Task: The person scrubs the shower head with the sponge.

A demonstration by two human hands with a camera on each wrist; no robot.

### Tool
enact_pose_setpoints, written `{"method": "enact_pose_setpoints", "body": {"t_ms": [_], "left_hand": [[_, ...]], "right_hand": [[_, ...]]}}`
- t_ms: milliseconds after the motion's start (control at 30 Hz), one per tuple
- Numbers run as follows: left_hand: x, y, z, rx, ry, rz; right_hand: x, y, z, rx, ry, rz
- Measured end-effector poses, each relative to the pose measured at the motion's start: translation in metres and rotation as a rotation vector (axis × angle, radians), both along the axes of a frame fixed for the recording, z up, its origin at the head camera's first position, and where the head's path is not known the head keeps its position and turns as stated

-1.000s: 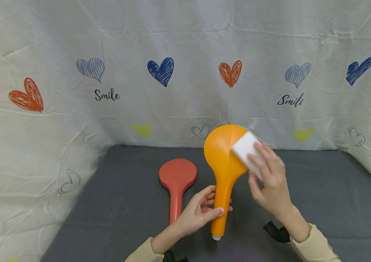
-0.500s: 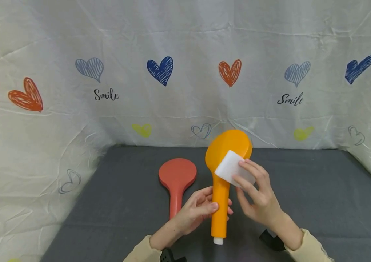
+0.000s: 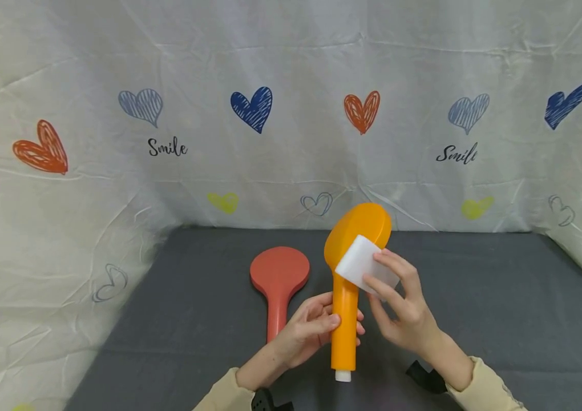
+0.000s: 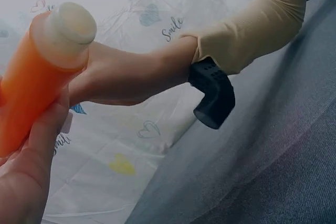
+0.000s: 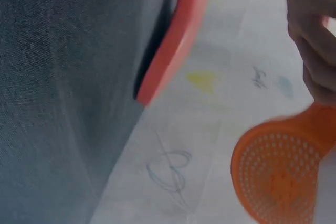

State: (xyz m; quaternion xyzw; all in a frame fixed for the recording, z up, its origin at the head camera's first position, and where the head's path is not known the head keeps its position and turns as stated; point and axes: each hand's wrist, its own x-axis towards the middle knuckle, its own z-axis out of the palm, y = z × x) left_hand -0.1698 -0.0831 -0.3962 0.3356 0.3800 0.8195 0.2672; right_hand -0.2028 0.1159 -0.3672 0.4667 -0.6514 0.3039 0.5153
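In the head view my left hand (image 3: 303,334) grips the handle of an orange shower head (image 3: 344,331) and holds it up off the table. Its smooth back faces me; the right wrist view shows the holed spray face of the shower head (image 5: 278,177). A white threaded end (image 4: 73,22) sticks out of the handle's bottom. My right hand (image 3: 406,311) pinches a white rectangular sponge (image 3: 363,265) against the shower head, where head and handle join. Some of the left fingers are hidden behind the handle.
A red shower-head-shaped thing (image 3: 279,274) lies on the dark grey tablecloth (image 3: 193,319), left of the hands, its handle's end hidden by my left arm. Behind stands a white curtain (image 3: 301,68) printed with hearts. A black device (image 3: 426,377) sits at my right wrist.
The sponge has moved down and left from the shower head's right edge to its neck. The shower head has turned in my left hand, and its handle is more upright. Little differs in the last half second.
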Motion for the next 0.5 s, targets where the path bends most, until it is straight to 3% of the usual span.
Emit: {"method": "enact_pose_setpoints", "body": {"t_ms": [167,367,500], "left_hand": [[-0.002,-0.001,-0.003,-0.017,0.016,-0.008],[-0.001,0.002,-0.004,-0.036,0.111,-0.044],[-0.001,0.002,-0.004,-0.05,0.15,-0.005]], "right_hand": [[-0.004,0.005,0.018,-0.129,-0.077,-0.042],[-0.003,0.015,0.041,-0.259,-0.349,-0.033],[0.004,0.014,0.037,-0.256,-0.327,-0.013]]}}
